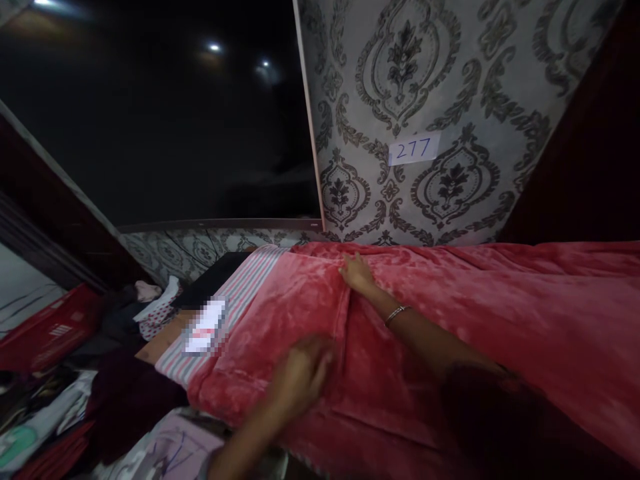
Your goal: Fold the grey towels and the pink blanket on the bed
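Note:
A plush red blanket spreads across the surface in front of me, with a folded part and a crease running towards me. At the far end of that crease, my right hand has its fingers bent down onto the cloth and pinches it at the fold. A thin bracelet circles the right wrist. Nearer to me, my left hand is over the folded part, smeared by motion; its fingers look curled, but their hold is unclear. Striped cloth lies along the blanket's left end, with a blurred-out white item on it.
A large dark television stands behind on the left, against patterned wallpaper. A paper marked 277 is stuck to the wall. To the left are a black flat object, a red bag and heaped clothes.

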### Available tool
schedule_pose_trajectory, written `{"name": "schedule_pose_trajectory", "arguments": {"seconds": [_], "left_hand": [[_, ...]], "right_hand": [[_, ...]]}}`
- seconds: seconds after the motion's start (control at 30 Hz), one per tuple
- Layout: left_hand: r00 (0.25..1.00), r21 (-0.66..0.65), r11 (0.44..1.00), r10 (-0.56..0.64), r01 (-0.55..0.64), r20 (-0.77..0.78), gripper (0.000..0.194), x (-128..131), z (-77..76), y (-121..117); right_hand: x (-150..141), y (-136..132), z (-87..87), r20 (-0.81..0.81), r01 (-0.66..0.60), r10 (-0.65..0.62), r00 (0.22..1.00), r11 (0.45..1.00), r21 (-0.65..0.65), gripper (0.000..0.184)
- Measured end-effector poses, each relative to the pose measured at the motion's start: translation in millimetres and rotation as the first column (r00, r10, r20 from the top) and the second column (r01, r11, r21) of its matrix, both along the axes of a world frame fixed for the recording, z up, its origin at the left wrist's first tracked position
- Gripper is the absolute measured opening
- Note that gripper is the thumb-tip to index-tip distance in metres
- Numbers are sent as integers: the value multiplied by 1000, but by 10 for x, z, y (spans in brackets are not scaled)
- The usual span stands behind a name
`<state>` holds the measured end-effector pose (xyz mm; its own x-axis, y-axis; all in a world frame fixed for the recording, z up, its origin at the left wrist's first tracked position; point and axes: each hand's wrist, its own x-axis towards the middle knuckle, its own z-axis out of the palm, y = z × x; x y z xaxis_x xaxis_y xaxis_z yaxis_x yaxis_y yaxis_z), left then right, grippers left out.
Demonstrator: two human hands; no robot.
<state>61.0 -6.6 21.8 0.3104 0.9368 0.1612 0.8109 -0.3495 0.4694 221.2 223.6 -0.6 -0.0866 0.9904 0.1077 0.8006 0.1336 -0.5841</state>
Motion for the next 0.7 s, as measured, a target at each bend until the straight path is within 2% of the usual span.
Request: {"name": "schedule_pose_trajectory", "arguments": {"seconds": [0.07, 0.13, 0.23, 0.3, 0.37, 0.43, 0.53, 0.6, 0.7], "left_hand": [[992, 58, 998, 24, -31, 121, 46, -139, 150, 407], [994, 113, 993, 27, -39, 106, 50, -256, 243, 935], [986, 57, 991, 128, -123, -102, 55, -360, 277, 1703], [937, 10, 975, 215, -221, -274, 57, -410, 220, 2056], [891, -24, 956, 264, -293, -369, 58, -466, 96, 2252], [875, -37, 943, 290, -329, -388, 58, -532, -72, 2336], [865, -14, 935, 322, -354, -385, 60, -622, -293, 2391], [865, -9, 935, 325, -355, -383, 63, -659, -374, 2427], [869, -18, 937, 317, -350, -379, 65, -676, -412, 2474]], "right_hand": [[-129, -153, 77, 55, -35, 31, 998, 998, 59, 65], [-272, -305, 126, 118, -104, 91, 989, 989, 108, 69], [-402, -421, 99, 184, -164, 139, 973, 979, 124, 74], [-399, -406, 9, 230, -179, 151, 961, 979, 103, 77], [-349, -355, -119, 272, -187, 169, 947, 981, 44, 80], [-294, -312, -251, 297, -176, 169, 940, 984, -4, 81], [-258, -297, -387, 319, -165, 149, 936, 986, 23, 80], [-261, -304, -426, 325, -170, 147, 934, 985, 43, 79], [-271, -306, -438, 318, -169, 146, 937, 985, 44, 79]]}}
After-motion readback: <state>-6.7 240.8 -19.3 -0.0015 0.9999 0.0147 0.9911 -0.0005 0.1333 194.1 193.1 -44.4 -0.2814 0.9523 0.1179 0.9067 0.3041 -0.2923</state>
